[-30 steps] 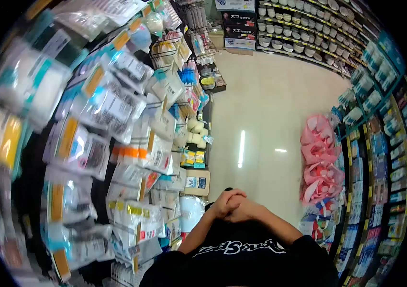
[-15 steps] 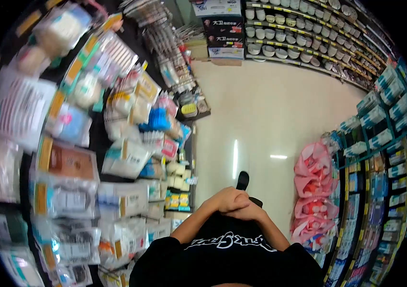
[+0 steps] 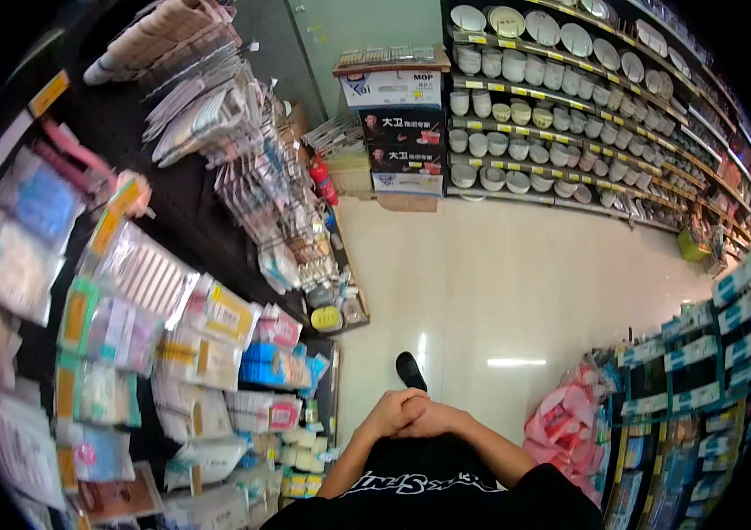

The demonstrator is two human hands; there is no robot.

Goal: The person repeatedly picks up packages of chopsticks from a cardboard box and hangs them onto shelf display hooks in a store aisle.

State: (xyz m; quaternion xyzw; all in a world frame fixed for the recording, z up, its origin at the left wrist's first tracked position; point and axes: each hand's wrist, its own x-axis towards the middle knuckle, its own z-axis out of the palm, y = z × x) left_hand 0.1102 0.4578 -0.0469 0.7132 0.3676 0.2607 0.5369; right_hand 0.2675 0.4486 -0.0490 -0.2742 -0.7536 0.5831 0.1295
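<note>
Fingers (image 3: 412, 407) of left hand (image 3: 436, 420) and right hand (image 3: 388, 413) curl closed together, empty (smooth, glossy floor (image 3: 508, 274) beyond).

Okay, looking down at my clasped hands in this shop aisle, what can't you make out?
All in the head view:
- Palms of the left hand and right hand: hidden where the hands clasp each other.
- Small print on the left-side packets: blurred.
- Figures on the price tags: too small to read.
- Top of the crockery shelves: cut off by the picture's upper edge.
</note>
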